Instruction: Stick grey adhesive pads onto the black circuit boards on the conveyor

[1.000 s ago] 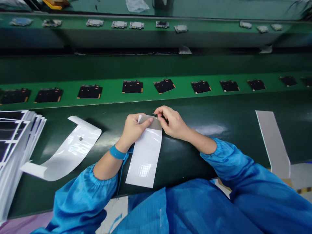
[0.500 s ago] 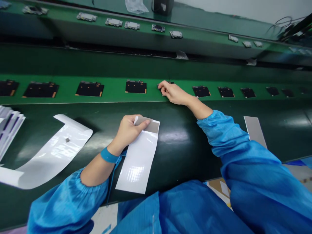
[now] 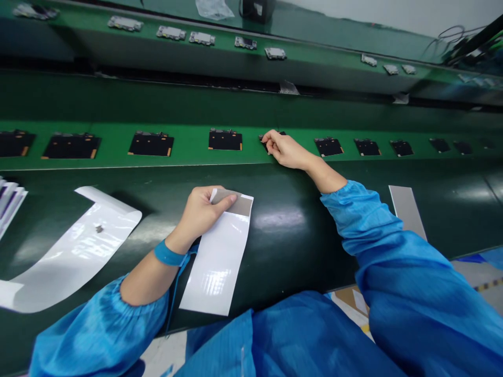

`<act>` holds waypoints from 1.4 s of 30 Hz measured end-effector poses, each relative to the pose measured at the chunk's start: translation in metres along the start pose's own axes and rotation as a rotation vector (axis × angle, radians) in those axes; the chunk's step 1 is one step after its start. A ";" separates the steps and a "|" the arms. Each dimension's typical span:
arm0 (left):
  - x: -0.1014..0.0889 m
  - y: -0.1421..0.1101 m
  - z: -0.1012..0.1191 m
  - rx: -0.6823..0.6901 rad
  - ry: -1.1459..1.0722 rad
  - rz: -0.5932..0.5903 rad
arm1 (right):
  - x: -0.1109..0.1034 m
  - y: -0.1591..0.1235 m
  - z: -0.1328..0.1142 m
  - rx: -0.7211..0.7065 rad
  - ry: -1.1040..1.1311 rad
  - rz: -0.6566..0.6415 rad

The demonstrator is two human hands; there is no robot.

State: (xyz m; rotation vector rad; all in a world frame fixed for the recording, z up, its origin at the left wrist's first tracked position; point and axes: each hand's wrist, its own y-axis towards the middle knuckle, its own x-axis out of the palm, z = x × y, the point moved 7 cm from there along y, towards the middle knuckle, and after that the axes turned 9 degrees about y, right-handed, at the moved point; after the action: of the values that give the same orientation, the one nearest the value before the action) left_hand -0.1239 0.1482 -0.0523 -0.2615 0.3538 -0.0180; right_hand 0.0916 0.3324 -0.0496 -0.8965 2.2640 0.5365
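My left hand [image 3: 205, 209] grips the top of a white glossy sheet [image 3: 212, 262], thumb pressed on the grey strip [image 3: 240, 205] across its upper end. The lower end of the sheet hangs toward me over the dark bench. Farther forward, my right hand [image 3: 286, 151] reaches over the green belt [image 3: 188, 141]. Its fingertips are pinched together at a black flat panel [image 3: 282, 133], which the hand mostly covers. Whatever lies between those fingertips is too small to make out. Similar black panels [image 3: 225, 140] with small tan patches lie in a row on both sides.
A curled white backing sheet [image 3: 74, 256] with a small grey bit on it lies at left, near a stack of white strips [image 3: 10, 201]. At right, a grey sheet [image 3: 407, 209] rests on the bench. Small circuit boards [image 3: 172, 33] line the upper shelf.
The black panels have shifted slightly right, and my right hand has moved right along with its panel. The bench items and upper boards appear a little farther left. Both hands keep their grip.
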 end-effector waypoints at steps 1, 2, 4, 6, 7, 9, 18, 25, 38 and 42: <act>0.000 0.000 0.000 -0.002 0.004 0.002 | -0.001 -0.002 0.001 0.003 -0.001 0.003; 0.000 0.000 0.001 -0.002 0.006 0.005 | -0.003 -0.003 0.001 0.006 -0.003 0.007; 0.000 0.000 0.002 0.002 0.007 0.006 | -0.006 -0.007 0.002 0.010 -0.014 0.018; 0.000 0.000 0.002 0.010 0.007 0.008 | -0.008 -0.009 0.004 0.012 -0.032 0.027; -0.001 0.000 0.002 0.011 0.008 0.008 | -0.009 -0.010 0.005 0.015 -0.042 0.028; -0.001 0.000 0.001 0.012 0.011 0.007 | -0.009 -0.012 0.009 0.018 -0.066 0.027; 0.000 0.002 -0.002 -0.001 0.007 0.002 | -0.021 -0.022 0.010 0.128 -0.438 0.097; 0.001 0.002 -0.001 0.036 -0.002 -0.008 | -0.002 0.030 -0.028 0.070 -0.104 0.089; 0.005 0.002 -0.001 0.054 -0.027 -0.028 | 0.035 0.076 -0.033 0.176 -0.074 -0.185; 0.005 0.002 -0.001 0.053 -0.028 -0.024 | 0.032 0.076 -0.027 0.157 -0.173 -0.231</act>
State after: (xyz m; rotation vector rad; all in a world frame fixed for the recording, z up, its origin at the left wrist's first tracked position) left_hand -0.1196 0.1497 -0.0556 -0.2132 0.3222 -0.0476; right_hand 0.0076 0.3541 -0.0422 -0.9765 1.9845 0.3143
